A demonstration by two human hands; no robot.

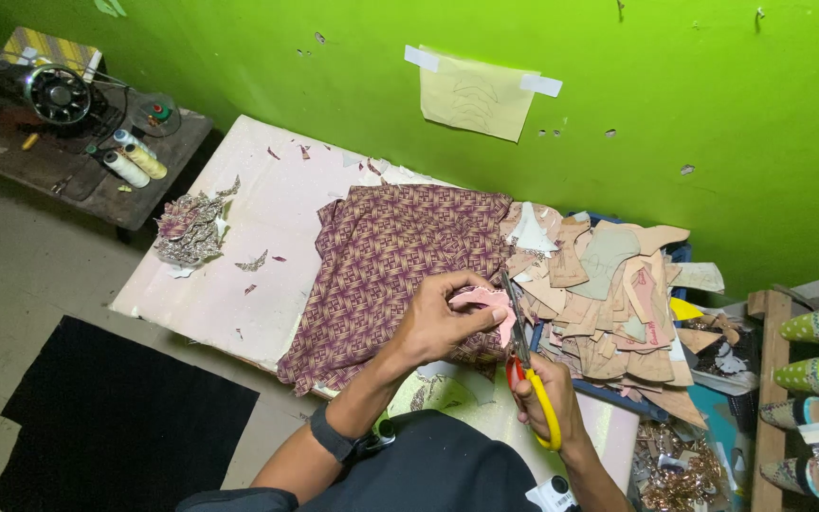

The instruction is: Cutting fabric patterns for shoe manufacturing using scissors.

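The left hand [443,322] pinched a small pink cut piece [487,303] over the purple patterned cloth [391,256]. The right hand [552,398] gripped yellow-and-red scissors [528,365], blades up beside the piece. Tan cut-outs [609,303] were heaped to the right on the pale bench [239,246]. A yellowish paper sheet [476,95], taped at both top corners, hung on the green wall [665,114].

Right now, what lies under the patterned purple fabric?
The patterned purple fabric lies spread on a pale pink board, which shows bare to its left. Its right edge meets a heap of tan cut pieces. Whatever sits beneath the cloth's middle is covered.
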